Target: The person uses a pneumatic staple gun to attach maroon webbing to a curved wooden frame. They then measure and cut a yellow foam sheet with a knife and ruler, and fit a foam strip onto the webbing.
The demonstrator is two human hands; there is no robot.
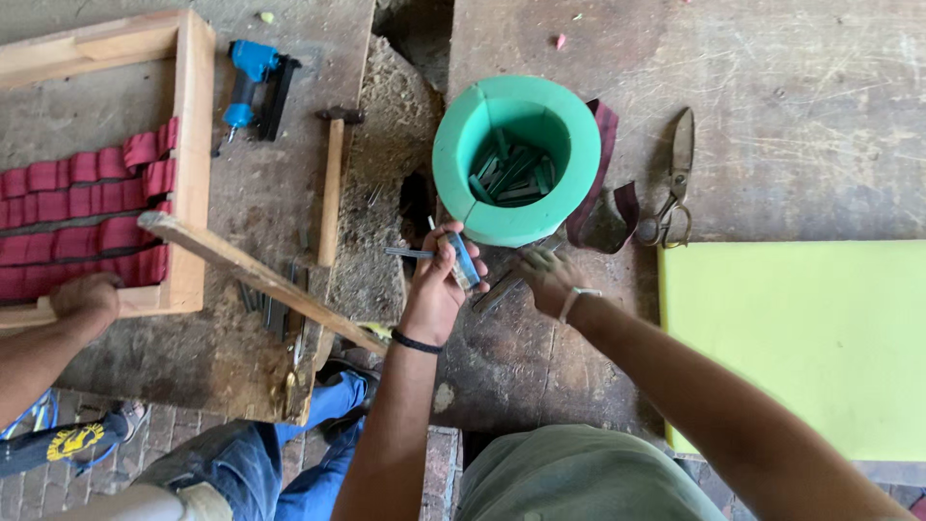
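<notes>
1. Broadly, our two forearms reach forward over a worn wooden surface [801, 116], the left one nearly straight ahead, the right one slanting in from the lower right.
2. A pale yellow-green foam sheet [801, 338] lies flat on the right of that surface, well apart from our hands.
3. A wooden frame [193, 145] with red webbing [77, 207] sits at the far left, where another person's hand [87, 299] rests on its near edge.
4. A green foam ring [463, 145] stands just beyond our hands, with strips of staples [511, 174] lying inside it.
5. A hammer [331, 183], a blue staple gun [253, 87] and a pair of shears [675, 178] lie apart on the surface.
6. Our left hand [439, 280], a dark band at its wrist, is raised with its fingers clenched around a small bluish staple strip [463, 260], just below the ring.
7. Our right hand [548, 278], a watch on its wrist, lies palm down, its fingers curled over more strips; we cannot tell whether they grip.
</notes>
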